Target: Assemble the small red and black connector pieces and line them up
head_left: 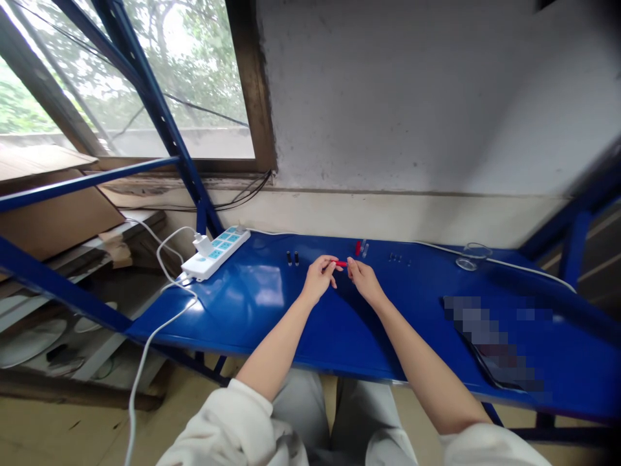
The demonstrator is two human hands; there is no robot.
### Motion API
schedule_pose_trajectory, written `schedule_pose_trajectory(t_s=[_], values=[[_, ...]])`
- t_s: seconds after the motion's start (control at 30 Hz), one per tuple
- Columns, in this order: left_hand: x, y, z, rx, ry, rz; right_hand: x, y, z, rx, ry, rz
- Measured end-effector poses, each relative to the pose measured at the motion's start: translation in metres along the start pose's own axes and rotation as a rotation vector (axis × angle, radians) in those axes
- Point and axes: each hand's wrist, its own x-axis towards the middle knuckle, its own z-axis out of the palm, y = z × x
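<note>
My left hand (320,277) and my right hand (363,278) meet over the middle of the blue metal shelf (252,304). Together they pinch a small red piece (341,263), one hand on each end. Both hands have their fingers curled in a pinch. Just beyond them lie another small red piece (358,248) and a small clear piece (365,249). Two short black pieces (292,258) stand to the left of my left hand. A row of tiny dark parts (398,259) lies to the right.
A white power strip (216,253) with a plugged-in white adapter and cable sits at the shelf's left end. A clear round dish (471,257) lies at the right rear. A flat dark device (495,343) rests on the right. Blue rack beams cross on the left.
</note>
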Motion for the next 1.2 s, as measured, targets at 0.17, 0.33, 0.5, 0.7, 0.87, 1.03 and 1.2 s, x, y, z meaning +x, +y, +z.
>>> schedule_pose_trajectory(t_s=[0.17, 0.33, 0.5, 0.7, 0.87, 1.03, 1.2], values=[[0.001, -0.002, -0.002, 0.013, 0.056, -0.001, 0.003, 0.008, 0.004, 0.097, -0.046, -0.02], [0.002, -0.003, -0.003, 0.027, 0.14, -0.002, 0.004, 0.011, 0.003, 0.135, -0.085, -0.079], [0.003, -0.005, -0.004, 0.036, 0.158, -0.009, 0.005, 0.01, 0.002, 0.175, -0.092, -0.053], [0.003, -0.006, -0.003, 0.075, 0.168, 0.008, 0.004, 0.011, 0.003, 0.124, -0.141, -0.048], [0.004, -0.002, -0.007, 0.112, 0.345, 0.056, 0.006, 0.013, 0.0, 0.071, -0.132, -0.035], [0.005, 0.0, -0.01, 0.091, 0.387, 0.039, 0.009, 0.018, -0.001, 0.084, -0.101, -0.004], [0.005, -0.002, -0.009, 0.097, 0.373, 0.011, 0.01, 0.017, -0.003, 0.18, -0.035, 0.047]])
